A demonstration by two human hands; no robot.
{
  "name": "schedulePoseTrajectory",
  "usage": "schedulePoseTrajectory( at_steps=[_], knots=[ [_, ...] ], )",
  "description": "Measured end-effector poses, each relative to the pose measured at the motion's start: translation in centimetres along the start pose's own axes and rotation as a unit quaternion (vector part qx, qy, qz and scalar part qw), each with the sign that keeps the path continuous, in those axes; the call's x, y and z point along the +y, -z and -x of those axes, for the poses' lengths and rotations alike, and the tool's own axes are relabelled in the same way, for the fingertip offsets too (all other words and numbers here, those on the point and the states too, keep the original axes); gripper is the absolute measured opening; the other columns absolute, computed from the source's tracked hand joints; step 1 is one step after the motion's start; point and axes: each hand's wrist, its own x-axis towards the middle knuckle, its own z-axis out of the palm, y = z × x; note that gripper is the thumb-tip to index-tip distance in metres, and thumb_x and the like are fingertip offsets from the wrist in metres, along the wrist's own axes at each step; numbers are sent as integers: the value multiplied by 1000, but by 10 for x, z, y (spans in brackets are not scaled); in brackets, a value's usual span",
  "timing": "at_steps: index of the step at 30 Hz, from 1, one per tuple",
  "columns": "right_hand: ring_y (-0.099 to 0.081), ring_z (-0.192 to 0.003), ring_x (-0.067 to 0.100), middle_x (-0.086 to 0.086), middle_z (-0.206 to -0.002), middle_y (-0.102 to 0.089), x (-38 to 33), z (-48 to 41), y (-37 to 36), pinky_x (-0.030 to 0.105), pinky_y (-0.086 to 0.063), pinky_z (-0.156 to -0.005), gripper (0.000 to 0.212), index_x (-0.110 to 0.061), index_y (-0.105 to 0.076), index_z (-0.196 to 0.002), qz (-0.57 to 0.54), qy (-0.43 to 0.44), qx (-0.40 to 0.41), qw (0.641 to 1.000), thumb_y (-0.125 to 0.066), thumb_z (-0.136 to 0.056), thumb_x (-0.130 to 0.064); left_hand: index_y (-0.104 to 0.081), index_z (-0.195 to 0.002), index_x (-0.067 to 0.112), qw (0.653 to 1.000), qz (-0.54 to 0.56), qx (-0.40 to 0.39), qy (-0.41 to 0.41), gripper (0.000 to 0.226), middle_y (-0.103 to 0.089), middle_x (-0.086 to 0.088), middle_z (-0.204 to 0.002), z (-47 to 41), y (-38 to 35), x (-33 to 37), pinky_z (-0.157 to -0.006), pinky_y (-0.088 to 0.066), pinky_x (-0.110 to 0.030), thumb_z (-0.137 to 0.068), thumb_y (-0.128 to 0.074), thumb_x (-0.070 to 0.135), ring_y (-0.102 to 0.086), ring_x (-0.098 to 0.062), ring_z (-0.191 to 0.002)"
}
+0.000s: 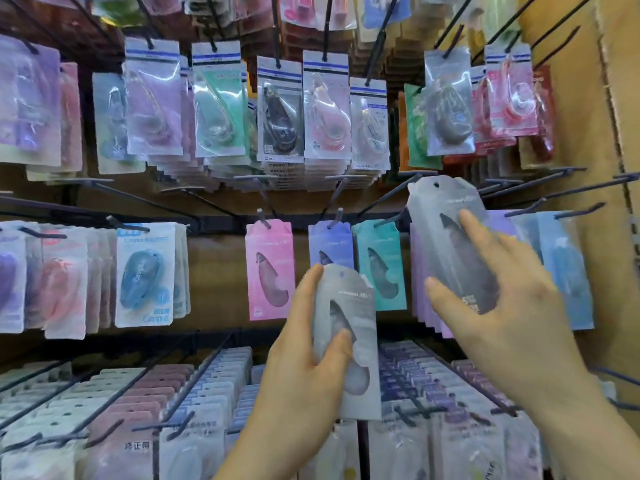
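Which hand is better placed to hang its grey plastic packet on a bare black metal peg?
Right, probably. The right hand holds the raised grey plastic packet with its punched hole level with the bare black metal pegs. The left hand grips the lower grey plastic packet well beneath them.

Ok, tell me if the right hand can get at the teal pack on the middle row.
Probably not as is: the right hand grips a grey pack, though the teal pack hangs close beside it.

Grey packs (346,341) frosted matt plastic; upper hanging packs (278,109) glossy film; hooks (540,183) dark metal.
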Motion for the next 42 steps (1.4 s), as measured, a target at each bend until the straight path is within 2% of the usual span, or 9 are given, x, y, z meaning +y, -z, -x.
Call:
schedulePoseTrajectory(
  at_steps=[2, 5, 7, 13, 22, 28, 31, 36, 42],
  knots=[
    [-45, -118, 19, 4, -133, -47, -5, 0, -4, 36, -43, -91, 75, -36, -39, -148, 32, 7, 0, 999, -69, -80, -39, -33, -137, 61, 1000, 14, 1, 15, 65, -54, 39, -124, -4, 3, -3, -101, -46, -29, -97, -57, 16, -56, 9, -113],
    [-39, -117, 15, 7, -139, -45, -8, 5, -10, 37, -44, -94, 74, -36, -42, -146, 62, -7, -6, 998, -73, -79, -35, -34, -137, 57, 999, 26, -7, 27, 63, -51, 50, -114, -7, 4, -2, -87, -44, -8, -96, -58, 16, -52, 21, -107],
    [-44, -118, 20, 7, -140, -45, -9, 8, -13, 39, -46, -94, 74, -35, -44, -145, 75, -17, -14, 997, -74, -78, -35, -35, -136, 58, 999, 31, -15, 35, 61, -53, 45, -117, -8, 4, -2, -81, -42, -2, -96, -58, 17, -51, 22, -106],
    [-49, -124, 26, 3, -145, -40, -16, 7, -17, 38, -45, -97, 72, -41, -37, -147, 120, -39, -51, 991, -65, -81, -46, -39, -125, 70, 997, 32, -23, 61, 62, -58, 23, -131, -11, 6, -2, -104, -46, -38, -96, -58, 19, -58, -3, -118],
    [-40, -134, 29, 5, -155, -24, -24, 1, -32, 40, -42, -99, 76, -44, -15, -152, 153, -83, -116, 978, -48, -85, -55, -42, -119, 73, 997, 31, -14, 76, 62, -61, 12, -130, -10, 13, 3, -102, -48, -45, -95, -60, 18, -61, -12, -116],
    [-49, -120, 30, 7, -144, -33, -16, -11, -55, 38, -45, -89, 80, -36, -9, -153, 194, -83, -147, 966, -50, -88, -56, -41, -121, 65, 996, 29, -15, 78, 58, -61, 11, -129, -10, 19, 5, -101, -49, -40, -95, -59, 16, -62, -9, -113],
    [-41, -126, 29, 8, -142, -40, -8, -21, -69, 39, -41, -97, 81, -31, -10, -154, 257, -55, -145, 954, -47, -88, -62, -40, -122, 66, 997, 23, -23, 69, 58, -63, 15, -126, -12, 21, 5, -91, -52, -31, -96, -58, 17, -64, -6, -108],
    [-33, -125, 30, 13, -139, -38, -1, -33, -88, 36, -42, -95, 84, -28, -13, -154, 265, -48, -149, 951, -52, -88, -62, -43, -126, 59, 998, 18, -16, 56, 57, -62, 18, -121, -16, 21, 5, -78, -50, -15, -95, -57, 13, -63, -1, -104],
    [-29, -130, 31, 14, -144, -33, 9, -30, -92, 36, -39, -101, 73, -27, -17, -153, 248, -32, -157, 956, -49, -93, -56, -44, -124, 56, 999, 16, -13, 51, 53, -69, 15, -100, -18, 16, 6, -67, -51, -12, -95, -57, 12, -67, -3, -88]
  ],
)
